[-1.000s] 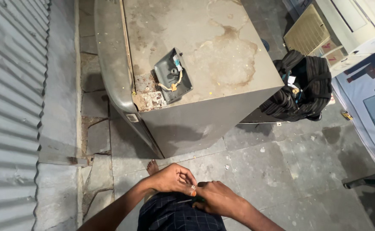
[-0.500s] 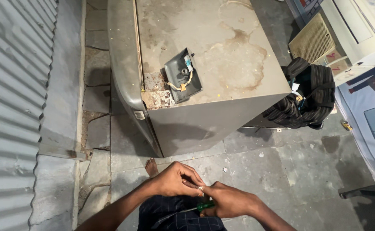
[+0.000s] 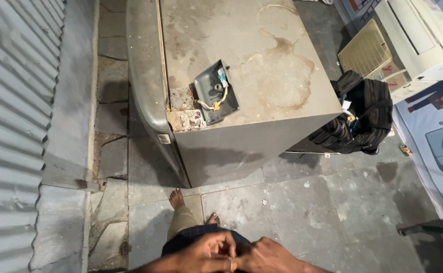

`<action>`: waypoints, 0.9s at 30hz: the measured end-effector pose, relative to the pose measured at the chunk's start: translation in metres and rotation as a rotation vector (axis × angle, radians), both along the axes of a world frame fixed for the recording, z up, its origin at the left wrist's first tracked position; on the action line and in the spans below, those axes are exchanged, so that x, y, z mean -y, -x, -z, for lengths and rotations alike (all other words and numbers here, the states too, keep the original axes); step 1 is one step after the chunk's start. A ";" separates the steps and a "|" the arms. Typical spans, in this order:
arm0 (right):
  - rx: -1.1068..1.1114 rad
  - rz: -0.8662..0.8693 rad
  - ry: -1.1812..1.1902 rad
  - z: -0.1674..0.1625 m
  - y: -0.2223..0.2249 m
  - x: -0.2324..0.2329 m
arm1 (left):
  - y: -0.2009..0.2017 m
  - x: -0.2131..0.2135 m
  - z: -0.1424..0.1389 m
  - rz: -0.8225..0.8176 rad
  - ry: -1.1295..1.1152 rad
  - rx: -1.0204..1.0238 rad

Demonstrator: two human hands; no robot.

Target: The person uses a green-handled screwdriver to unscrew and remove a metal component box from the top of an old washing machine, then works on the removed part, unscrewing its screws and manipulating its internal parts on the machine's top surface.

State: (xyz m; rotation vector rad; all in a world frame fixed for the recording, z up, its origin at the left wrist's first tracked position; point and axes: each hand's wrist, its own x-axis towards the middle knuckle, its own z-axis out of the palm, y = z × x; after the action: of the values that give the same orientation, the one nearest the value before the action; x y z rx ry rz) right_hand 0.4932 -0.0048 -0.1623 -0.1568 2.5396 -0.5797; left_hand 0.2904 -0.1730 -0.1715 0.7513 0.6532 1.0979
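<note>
Two hands: left hand (image 3: 206,253) and right hand (image 3: 267,257) are meeting fingertip to fingertip below the grey stained metal cabinet (image 3: 241,81).
Grip: fingers are curling closed; held thing too hidden to tell.
Cabinet top: dark plastic cover plate (image 3: 215,92) is lying near its left edge.
Right of cabinet: black striped bag (image 3: 363,116) is sitting.

The grey metal cabinet (image 3: 241,76) stood as the main obstacle. Its top lay mostly bare, broken only by a small dark cover plate (image 3: 215,93) near the front left corner. Left of the cabinet, a narrow paved strip ran beside the corrugated shutter (image 3: 9,126). Right of it, a black bag (image 3: 365,114) blocked the way. In front, the stone floor (image 3: 307,212) lay open.
</note>
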 end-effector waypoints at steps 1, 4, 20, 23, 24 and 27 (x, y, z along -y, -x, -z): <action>0.013 -0.009 0.015 0.006 -0.005 -0.001 | -0.003 0.004 0.005 0.002 0.025 0.058; -0.107 -0.083 -0.003 0.012 -0.013 0.000 | -0.009 0.012 0.014 -0.007 0.048 0.154; -0.099 0.229 -0.003 -0.093 0.055 -0.016 | 0.047 -0.042 -0.072 -0.147 -0.130 -0.358; -0.226 0.289 0.050 -0.103 0.064 -0.022 | 0.053 -0.051 -0.083 -0.185 -0.215 -0.475; -0.200 0.305 0.037 -0.106 0.067 -0.024 | 0.054 -0.053 -0.086 -0.202 -0.256 -0.520; -0.165 0.342 0.073 -0.111 0.071 -0.027 | 0.061 -0.062 -0.095 -0.200 -0.151 -0.637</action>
State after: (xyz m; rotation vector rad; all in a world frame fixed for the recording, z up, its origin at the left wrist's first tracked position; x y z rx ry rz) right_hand 0.4218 0.0218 -0.0509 0.2177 2.7265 -0.8201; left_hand 0.2291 -0.1111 -0.0768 1.2038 1.2119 1.0958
